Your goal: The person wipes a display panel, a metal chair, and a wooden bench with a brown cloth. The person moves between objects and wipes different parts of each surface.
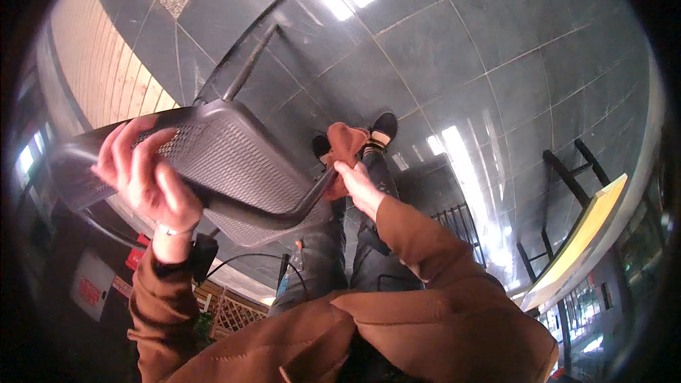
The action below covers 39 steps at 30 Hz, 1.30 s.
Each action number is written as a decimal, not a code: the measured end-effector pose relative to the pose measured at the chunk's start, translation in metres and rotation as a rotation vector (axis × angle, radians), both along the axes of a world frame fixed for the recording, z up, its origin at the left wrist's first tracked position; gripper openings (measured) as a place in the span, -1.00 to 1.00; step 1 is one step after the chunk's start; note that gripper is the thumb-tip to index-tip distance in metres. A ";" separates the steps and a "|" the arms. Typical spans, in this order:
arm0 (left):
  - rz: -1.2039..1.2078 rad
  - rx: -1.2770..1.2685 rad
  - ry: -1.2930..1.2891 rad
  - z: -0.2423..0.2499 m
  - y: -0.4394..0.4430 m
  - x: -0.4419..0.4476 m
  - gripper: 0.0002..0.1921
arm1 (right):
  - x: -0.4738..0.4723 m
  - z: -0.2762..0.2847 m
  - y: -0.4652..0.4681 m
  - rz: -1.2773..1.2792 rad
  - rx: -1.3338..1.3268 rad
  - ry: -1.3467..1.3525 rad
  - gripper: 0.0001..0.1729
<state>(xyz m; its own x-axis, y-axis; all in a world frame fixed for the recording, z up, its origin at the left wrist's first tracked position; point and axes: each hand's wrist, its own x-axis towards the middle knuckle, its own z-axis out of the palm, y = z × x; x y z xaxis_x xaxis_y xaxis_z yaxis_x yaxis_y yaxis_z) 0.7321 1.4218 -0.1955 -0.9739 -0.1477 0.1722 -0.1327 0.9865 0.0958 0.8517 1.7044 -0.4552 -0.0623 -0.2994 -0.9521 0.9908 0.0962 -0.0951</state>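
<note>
A dark metal chair with a mesh seat and back (255,154) is tilted in front of me at the left. My left hand (151,175) rests against its frame near the upper left, with the fingers spread and bent; whether it grips the frame is hard to tell. An orange-brown cloth (346,143) is bunched in my right hand (355,183), which presses it around the chair's curved tube, above my legs. Part of the cloth hangs beyond the tube towards my shoes.
Dark floor tiles (441,58) extend ahead and to the right. A wooden slatted surface (101,58) lies at the left. On the right is a table with a yellow wooden top (580,239) and black legs. A wooden lattice (234,316) shows at the lower left.
</note>
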 end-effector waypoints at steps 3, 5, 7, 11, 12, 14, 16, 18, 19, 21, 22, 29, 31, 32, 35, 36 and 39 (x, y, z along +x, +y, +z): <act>0.044 0.032 0.043 -0.003 0.003 -0.001 -0.74 | -0.021 0.066 -0.017 0.271 -0.013 0.242 -0.52; 0.085 0.009 0.034 -0.004 0.004 0.000 -0.76 | -0.038 0.099 -0.019 0.517 -0.068 0.412 -0.37; 0.100 0.011 0.052 -0.005 0.005 0.001 -0.76 | -0.053 0.131 -0.023 0.616 -0.086 0.385 -0.34; 0.101 0.008 0.062 -0.006 0.005 0.002 -0.78 | -0.091 0.192 -0.031 0.909 -0.214 0.755 -0.14; 0.111 0.010 0.057 -0.006 0.005 0.002 -0.78 | -0.101 0.204 -0.037 1.023 -0.246 0.983 -0.17; 0.125 0.003 0.043 -0.006 0.004 0.002 -0.78 | -0.119 0.221 -0.050 1.032 -0.325 1.223 -0.39; 0.130 -0.020 0.052 -0.005 0.005 0.002 -0.79 | -0.133 0.230 -0.067 0.955 -0.357 1.408 -0.56; 0.142 -0.004 0.057 -0.005 0.005 0.002 -0.80 | -0.142 0.227 -0.084 0.992 -0.336 1.449 -0.51; 0.134 -0.057 0.053 -0.005 0.005 0.003 -0.77 | -0.144 0.223 -0.092 1.007 -0.349 1.433 -0.45; 0.141 -0.043 0.069 -0.005 0.006 0.003 -0.77 | -0.145 0.215 -0.105 0.899 -0.420 1.429 -0.44; 0.155 -0.029 0.089 -0.006 0.006 0.002 -0.77 | -0.144 0.210 -0.109 0.870 -0.427 1.439 -0.45; 0.157 0.012 0.111 -0.010 0.004 0.007 -0.74 | -0.114 0.196 -0.109 0.689 -0.301 1.364 -0.53; 0.167 0.039 0.149 -0.009 0.004 0.007 -0.72 | -0.100 0.196 -0.100 0.793 -0.218 1.429 -0.55; 0.169 0.041 0.158 -0.008 0.004 0.007 -0.72 | -0.094 0.197 -0.095 0.856 -0.183 1.463 -0.55; 0.180 0.107 0.161 -0.001 0.004 0.007 -0.77 | -0.078 0.201 -0.087 0.973 -0.017 1.610 -0.55; 0.174 0.199 0.167 0.003 0.004 0.008 -0.75 | -0.076 0.204 -0.089 0.845 -0.011 1.788 -0.54; 0.131 0.547 0.197 0.018 -0.005 0.033 -0.56 | -0.086 0.221 -0.114 0.895 0.126 1.660 -0.54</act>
<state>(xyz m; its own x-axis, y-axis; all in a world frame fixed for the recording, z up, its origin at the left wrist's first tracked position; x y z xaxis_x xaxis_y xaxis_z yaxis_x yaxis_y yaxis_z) 0.7647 1.4170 -0.1779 -0.8991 -0.3825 0.2127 -0.1779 0.7634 0.6210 0.7660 1.5907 -0.2338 -0.7028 -0.7021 -0.1145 -0.4244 0.5430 -0.7246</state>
